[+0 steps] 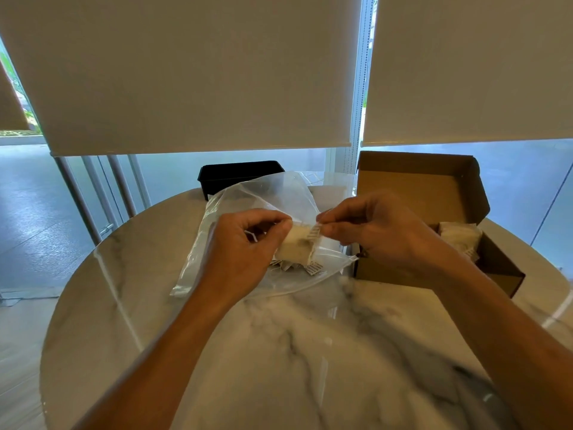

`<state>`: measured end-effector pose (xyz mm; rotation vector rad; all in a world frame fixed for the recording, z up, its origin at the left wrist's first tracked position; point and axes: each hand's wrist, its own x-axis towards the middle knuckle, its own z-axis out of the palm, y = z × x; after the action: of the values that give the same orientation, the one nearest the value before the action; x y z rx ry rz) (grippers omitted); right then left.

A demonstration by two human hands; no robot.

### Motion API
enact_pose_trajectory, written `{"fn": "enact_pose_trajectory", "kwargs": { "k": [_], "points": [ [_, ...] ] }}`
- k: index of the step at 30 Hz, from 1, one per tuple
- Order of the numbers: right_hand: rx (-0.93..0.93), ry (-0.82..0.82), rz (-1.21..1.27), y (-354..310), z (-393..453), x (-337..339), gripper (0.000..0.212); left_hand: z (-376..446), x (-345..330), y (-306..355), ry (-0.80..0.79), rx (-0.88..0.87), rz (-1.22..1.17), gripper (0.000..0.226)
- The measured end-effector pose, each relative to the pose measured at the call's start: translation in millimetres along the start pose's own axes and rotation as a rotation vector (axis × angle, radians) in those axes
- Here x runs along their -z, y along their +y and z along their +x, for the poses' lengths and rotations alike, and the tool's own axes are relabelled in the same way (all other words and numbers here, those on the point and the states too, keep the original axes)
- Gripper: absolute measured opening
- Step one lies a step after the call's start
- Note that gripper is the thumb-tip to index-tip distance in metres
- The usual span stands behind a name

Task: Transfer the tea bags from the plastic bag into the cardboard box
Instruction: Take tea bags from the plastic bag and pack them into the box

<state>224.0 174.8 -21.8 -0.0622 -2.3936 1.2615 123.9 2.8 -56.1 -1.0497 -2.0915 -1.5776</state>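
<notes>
A clear plastic bag (266,193) lies on the marble table, left of an open cardboard box (434,193). My left hand (245,249) grips a stack of pale tea bags (294,246) just above the bag's opening. My right hand (381,231) pinches the paper tag (314,232) at the stack's top right corner. A few more tea bags with printed tags (313,268) lie inside the plastic bag below the stack. Several tea bags (459,235) sit inside the box, partly hidden behind my right wrist.
A black plastic tray (238,173) stands behind the plastic bag at the table's far edge. The round marble table (310,352) extends toward me. Roller blinds and glass windows rise behind the table.
</notes>
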Motion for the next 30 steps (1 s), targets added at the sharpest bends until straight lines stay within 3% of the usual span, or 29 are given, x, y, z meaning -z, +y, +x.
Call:
{"fn": "enact_pose_trajectory", "kwargs": {
  "k": [9,16,22,26,30],
  "points": [
    [-0.031,0.041,-0.033,-1,0,1,0.016,-1,-1,-1,-0.111,-0.025,0.000,0.011],
    [-0.118,0.230,-0.339,18,-2,62,0.016,-1,9,-11,-0.341,-0.060,0.365,0.015],
    [-0.412,0.320,-0.505,58,-17,123,0.013,2,10,-12,-0.332,-0.068,0.365,0.038],
    [-0.566,0.301,-0.562,75,-23,142,0.015,2,9,-15,-0.324,-0.102,0.342,0.035],
    [-0.577,0.284,-0.654,87,-20,142,0.012,3,8,-16,-0.318,-0.127,0.335,0.028]
  ]
}}
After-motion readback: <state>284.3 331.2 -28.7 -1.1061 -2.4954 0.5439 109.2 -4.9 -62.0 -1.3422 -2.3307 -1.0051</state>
